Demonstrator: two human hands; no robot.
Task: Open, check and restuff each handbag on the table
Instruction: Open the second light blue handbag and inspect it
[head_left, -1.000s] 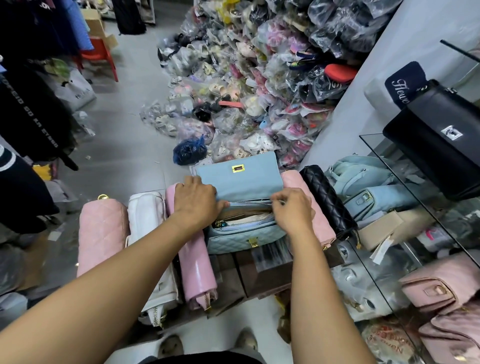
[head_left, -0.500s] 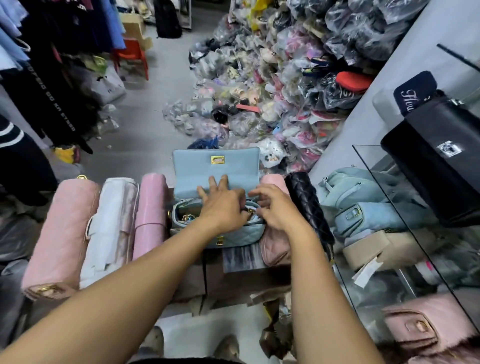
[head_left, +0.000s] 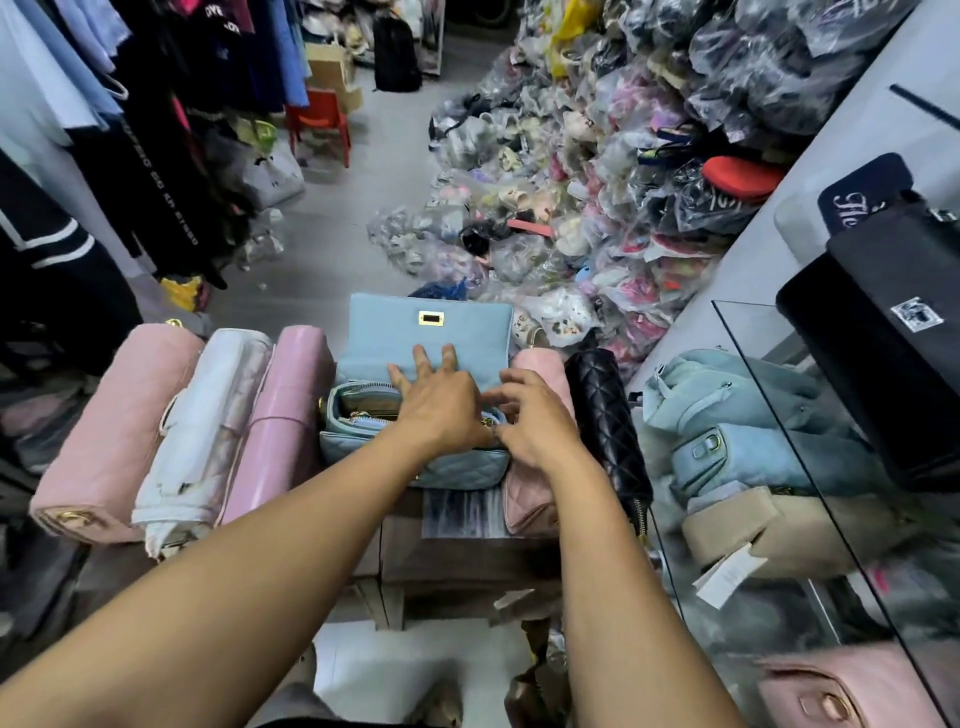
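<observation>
While the blue handbag (head_left: 431, 332) sits at the centre of the frame with its flap thrown back and its mouth open, the left hand (head_left: 441, 405) lies over the opening, fingers straight and spread against the flap's inner face, gripping nothing. The right hand (head_left: 535, 421) curls its fingers at the right end of the mouth; whether they pinch a zip pull or only the rim cannot be told. This looks like the checking step. The next move likely calls for pressing the stuffing level so the flap can fold forward. A white bag (head_left: 208, 426) at left and a black quilted bag (head_left: 602, 426) at right stand in the same row.
</observation>
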